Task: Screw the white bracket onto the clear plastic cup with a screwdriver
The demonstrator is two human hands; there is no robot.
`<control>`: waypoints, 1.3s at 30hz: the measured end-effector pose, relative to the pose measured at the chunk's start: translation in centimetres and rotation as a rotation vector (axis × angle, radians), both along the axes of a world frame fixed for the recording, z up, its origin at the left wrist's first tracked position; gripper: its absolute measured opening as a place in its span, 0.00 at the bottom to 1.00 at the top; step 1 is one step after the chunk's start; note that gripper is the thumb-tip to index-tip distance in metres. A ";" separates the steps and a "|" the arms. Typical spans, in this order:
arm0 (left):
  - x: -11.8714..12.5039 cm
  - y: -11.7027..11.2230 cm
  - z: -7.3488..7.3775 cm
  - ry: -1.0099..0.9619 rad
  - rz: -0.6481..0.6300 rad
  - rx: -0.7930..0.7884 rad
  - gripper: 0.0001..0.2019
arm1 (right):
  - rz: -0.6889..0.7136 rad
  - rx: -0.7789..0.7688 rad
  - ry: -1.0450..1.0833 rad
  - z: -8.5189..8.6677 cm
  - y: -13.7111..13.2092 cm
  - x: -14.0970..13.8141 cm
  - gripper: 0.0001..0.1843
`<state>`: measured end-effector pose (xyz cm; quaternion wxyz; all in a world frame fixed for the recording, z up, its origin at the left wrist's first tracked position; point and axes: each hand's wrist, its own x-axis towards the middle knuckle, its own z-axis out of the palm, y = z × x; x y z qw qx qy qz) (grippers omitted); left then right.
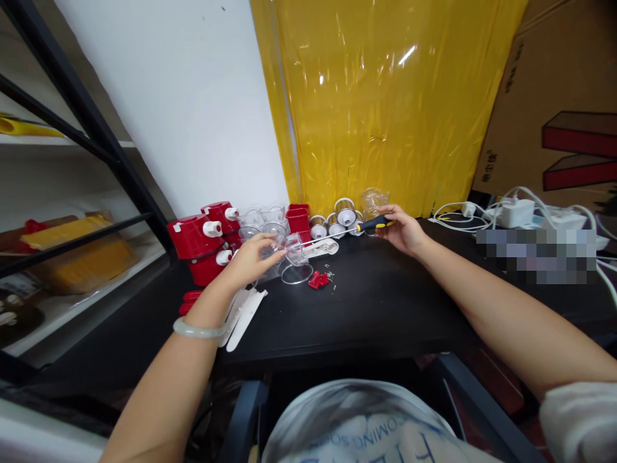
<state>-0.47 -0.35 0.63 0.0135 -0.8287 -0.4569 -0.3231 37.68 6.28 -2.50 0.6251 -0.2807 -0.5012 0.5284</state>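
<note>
Left hand: I see its fingers curled around a clear plastic cup, tipped on its side on the black table.
Right hand: closed on a yellow-and-black screwdriver, shaft pointing at the cup.
Risk: the tip may slip off the slick plastic; loose screws beside the cup could scatter.
Hidden: where the tip meets the cup is too small to tell.

Screwdriver tip lost behind clear cup; pixelated patch over cables.
</note>
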 end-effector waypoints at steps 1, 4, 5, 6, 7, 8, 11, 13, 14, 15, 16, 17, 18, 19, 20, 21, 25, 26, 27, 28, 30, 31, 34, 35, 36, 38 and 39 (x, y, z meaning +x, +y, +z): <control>0.0 0.0 0.0 0.001 0.000 -0.001 0.24 | -0.026 0.004 -0.017 0.0 0.1 -0.1 0.17; 0.1 -0.1 0.1 -0.002 0.003 -0.006 0.24 | -0.153 0.012 -0.148 -0.2 0.7 -0.2 0.23; 0.1 -0.1 0.1 -0.005 0.003 -0.007 0.25 | -0.192 0.017 -0.200 -0.3 0.9 -0.2 0.25; 0.1 -0.2 0.2 -0.005 0.002 -0.008 0.25 | -0.218 0.025 -0.238 -0.3 1.0 -0.2 0.25; 0.1 -0.2 0.2 -0.004 0.002 -0.009 0.25 | -0.230 0.031 -0.252 -0.3 1.0 -0.2 0.25; 0.2 -0.2 0.2 -0.003 0.004 -0.012 0.25 | -0.227 0.032 -0.242 -0.3 1.0 -0.2 0.23; 0.2 -0.3 0.3 -0.001 0.015 -0.022 0.25 | -0.137 0.004 -0.121 -0.1 0.6 -0.2 0.16; 0.2 -0.3 0.2 -0.001 0.013 -0.020 0.25 | -0.053 -0.024 -0.044 0.1 0.1 -0.1 0.15; 0.2 -0.3 0.2 -0.001 0.010 -0.017 0.25 | -0.019 -0.031 -0.020 0.1 -0.1 -0.1 0.16; 0.2 -0.2 0.2 -0.002 0.005 -0.013 0.25 | 0.000 -0.033 -0.005 0.2 -0.2 -0.1 0.17; 0.1 -0.2 0.2 -0.002 0.001 -0.010 0.25 | 0.007 -0.031 0.001 0.2 -0.3 -0.1 0.17; 0.1 -0.2 0.2 -0.002 -0.001 -0.009 0.25 | 0.003 -0.025 0.002 0.2 -0.3 -0.2 0.17; 0.1 -0.2 0.2 -0.001 -0.003 -0.009 0.25 | -0.011 -0.019 -0.003 0.1 -0.2 -0.2 0.15; 0.1 -0.2 0.2 0.000 -0.005 -0.009 0.25 | -0.036 -0.014 -0.021 0.1 0.0 -0.2 0.14; 0.1 -0.2 0.2 0.002 -0.007 -0.009 0.25 | -0.074 -0.009 -0.051 -0.1 0.3 -0.3 0.14; 0.1 -0.2 0.2 0.004 -0.007 -0.010 0.25 | -0.120 0.001 -0.094 -0.2 0.6 -0.3 0.16; 0.1 -0.2 0.2 0.004 -0.003 -0.014 0.24 | -0.247 0.037 -0.233 -0.6 1.3 -0.3 0.21; 0.1 -0.2 0.2 0.005 -0.001 -0.013 0.24 | -0.245 0.030 -0.223 -0.6 1.3 -0.3 0.19; 0.1 -0.2 0.2 0.008 0.001 -0.013 0.24 | -0.228 0.015 -0.196 -0.5 1.2 -0.3 0.17; 0.1 -0.2 0.2 0.010 0.002 -0.013 0.23 | -0.199 -0.001 -0.158 -0.4 1.0 -0.3 0.15; 0.0 -0.2 0.2 0.011 0.001 -0.011 0.23 | -0.114 -0.019 -0.072 -0.1 0.5 -0.3 0.14; 0.0 -0.2 0.2 0.010 0.000 -0.010 0.23 | -0.073 -0.021 -0.037 0.0 0.3 -0.2 0.14; 0.1 -0.2 0.2 0.010 0.003 -0.008 0.23 | -0.028 -0.014 0.003 0.1 0.1 -0.2 0.15; 0.1 -0.2 0.2 0.009 0.006 -0.010 0.24 | -0.042 -0.014 -0.008 0.0 0.2 -0.2 0.14; 0.1 -0.2 0.2 0.007 0.008 -0.013 0.24 | -0.065 -0.014 -0.031 0.0 0.3 -0.2 0.15; 0.1 -0.2 0.3 0.005 0.009 -0.019 0.24 | -0.125 -0.001 -0.095 -0.3 0.8 -0.2 0.21; 0.1 -0.2 0.3 0.004 0.011 -0.021 0.24 | -0.154 0.014 -0.131 -0.4 1.0 -0.2 0.24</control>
